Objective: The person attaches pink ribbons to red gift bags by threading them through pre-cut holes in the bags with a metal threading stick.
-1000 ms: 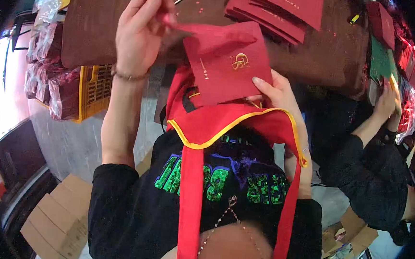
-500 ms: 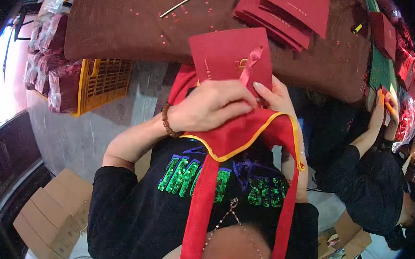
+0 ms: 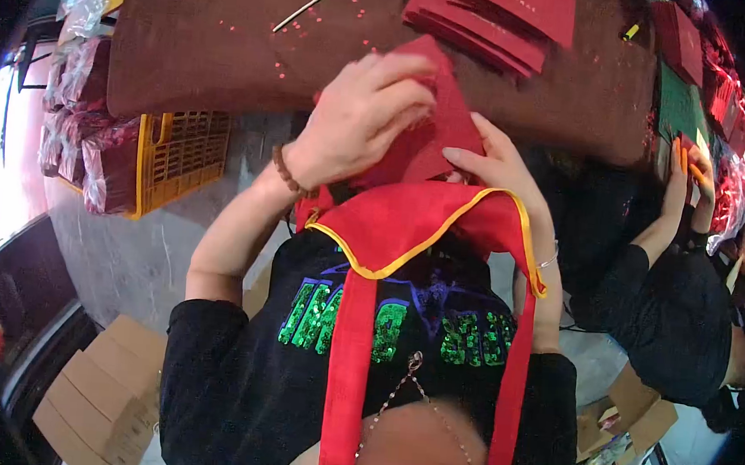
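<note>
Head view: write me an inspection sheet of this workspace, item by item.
Surface: brown covering, scattered with small red specks.
Job's things: red card in hand; stacked red cards beyond.
Clutter: thin pale rod; small yellow object.
Hands: right hand grips the card; left hand is over it, blurred, contact unclear.
Cables: none identifiable for certain.
Surroundings: yellow crate and cardboard at left; another person's hands at right.
</note>
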Demonstrator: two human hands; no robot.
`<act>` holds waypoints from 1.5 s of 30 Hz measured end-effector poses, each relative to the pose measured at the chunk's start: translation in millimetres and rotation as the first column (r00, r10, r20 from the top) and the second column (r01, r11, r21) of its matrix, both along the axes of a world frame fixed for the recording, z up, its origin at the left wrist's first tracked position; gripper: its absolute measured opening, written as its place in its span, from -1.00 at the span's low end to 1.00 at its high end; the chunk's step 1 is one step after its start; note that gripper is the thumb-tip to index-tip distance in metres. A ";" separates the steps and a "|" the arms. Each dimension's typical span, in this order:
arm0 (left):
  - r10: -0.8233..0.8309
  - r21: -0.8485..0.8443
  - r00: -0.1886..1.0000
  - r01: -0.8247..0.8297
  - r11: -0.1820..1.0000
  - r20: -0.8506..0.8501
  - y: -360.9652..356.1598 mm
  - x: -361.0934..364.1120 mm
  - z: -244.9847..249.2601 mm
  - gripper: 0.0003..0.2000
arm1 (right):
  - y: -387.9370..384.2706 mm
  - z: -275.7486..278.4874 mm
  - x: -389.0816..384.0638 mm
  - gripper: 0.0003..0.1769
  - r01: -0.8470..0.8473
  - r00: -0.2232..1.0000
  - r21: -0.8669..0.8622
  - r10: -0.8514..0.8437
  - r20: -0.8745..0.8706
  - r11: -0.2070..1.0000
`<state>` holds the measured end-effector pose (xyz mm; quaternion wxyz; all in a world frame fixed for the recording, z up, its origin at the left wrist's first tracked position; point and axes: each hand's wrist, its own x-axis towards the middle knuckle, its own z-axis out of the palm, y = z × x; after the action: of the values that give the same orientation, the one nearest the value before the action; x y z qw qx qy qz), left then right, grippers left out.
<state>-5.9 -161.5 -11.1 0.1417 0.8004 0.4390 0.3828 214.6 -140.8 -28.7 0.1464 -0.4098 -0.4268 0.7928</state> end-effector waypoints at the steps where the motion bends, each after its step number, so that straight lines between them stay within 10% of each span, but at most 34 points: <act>1: -0.007 -0.002 1.000 0.007 1.000 0.001 8.3 0.6 -2.8 -0.90 | 3.2 0.1 0.5 -0.46 -0.077 0.996 0.042 0.076 0.041 0.996; 5: -0.057 -0.129 0.998 0.056 0.990 -0.006 25.6 6.3 -0.4 -0.92 | 24.3 21.2 2.2 -0.50 -0.304 0.921 0.110 0.263 0.288 0.946; 13: 0.196 -0.481 0.934 -0.029 0.876 0.300 30.0 -2.7 -9.2 -0.83 | 65.1 29.4 1.9 -0.74 -0.135 0.987 0.312 0.101 0.122 0.941; 23: 0.217 -0.637 0.967 -0.082 0.766 0.137 17.4 4.1 -19.5 -0.83 | 49.0 3.6 12.8 -0.83 -0.074 0.995 -0.010 0.074 0.060 0.997; 33: 0.349 -0.522 0.872 -0.133 0.843 0.342 17.6 14.3 -18.8 -0.89 | 45.2 -1.2 18.3 -0.79 -0.036 0.997 0.088 0.030 0.065 0.995; 36: 0.238 -0.141 0.971 -0.233 0.962 0.020 14.2 16.6 -13.2 -0.93 | 45.2 0.2 17.5 -0.77 -0.062 0.994 0.126 0.051 0.092 0.990; 45: 0.128 -0.047 0.987 -0.133 0.990 -0.096 1.4 39.0 -8.6 -0.87 | 38.9 11.8 16.1 -0.71 -0.032 0.997 0.107 0.024 0.073 0.994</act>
<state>33.1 -160.1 -19.8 0.1170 0.7829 0.5065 0.3419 230.7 -102.0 -16.9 0.1420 -0.4236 -0.4796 0.7552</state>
